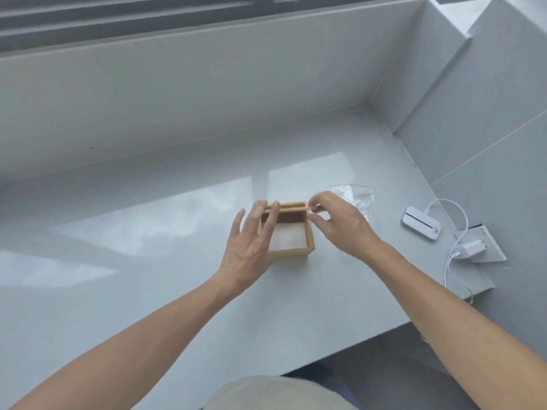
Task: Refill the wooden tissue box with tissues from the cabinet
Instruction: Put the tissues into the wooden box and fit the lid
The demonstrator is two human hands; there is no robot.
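A small square wooden tissue box [309, 245] stands on the pale countertop [148, 247], its top open. White tissues [288, 239] lie flat inside it. Its thin wooden lid [291, 207] rests along the box's far edge. My right hand [337, 224] pinches the lid's right end between thumb and fingers. My left hand [250, 245] lies against the box's left side, fingers spread, with fingertips touching the lid's left end.
A clear empty plastic bag [359, 198] lies just behind my right hand. At the right edge sit a white device [420, 223], a white cable [457, 244] and a plug [473, 250] on a flat panel. A raised window ledge runs along the back.
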